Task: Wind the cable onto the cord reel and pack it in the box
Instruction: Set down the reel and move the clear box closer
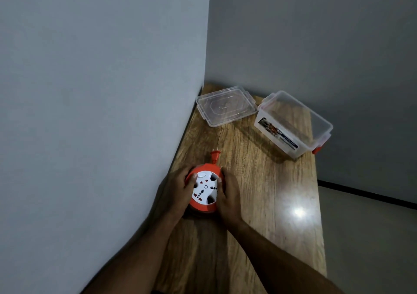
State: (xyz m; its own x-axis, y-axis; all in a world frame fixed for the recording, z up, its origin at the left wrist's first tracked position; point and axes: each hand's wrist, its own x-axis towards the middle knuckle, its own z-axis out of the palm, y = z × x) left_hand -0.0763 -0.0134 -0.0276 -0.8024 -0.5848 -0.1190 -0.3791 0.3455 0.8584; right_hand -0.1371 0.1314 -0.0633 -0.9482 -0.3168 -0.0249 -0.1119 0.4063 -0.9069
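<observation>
Firstly, a grey wall [90,90] was seen at the far left, and the wooden table [270,203] was placed directly against it. The left hand [178,190] was laid on the left side of the cord reel [204,191], with the thumb on its white face and the fingers curled around the orange rim, so the reel was held by it. The reel was lying flat on the table near the wall, its socket face turned up. No loose cable was seen on the table; only the orange plug [214,156] was standing out from the far edge of the reel, with its pins directed away from the person. The right hand [228,194] was closed around the right side of the reel, the thumb touching the white face. Further back, the clear lid [225,105] was lying flat on the table close to the wall. To the right of it, the clear box [293,124] was standing open, well apart from the reel, and an orange latch [317,150] was visible at its right end.
</observation>
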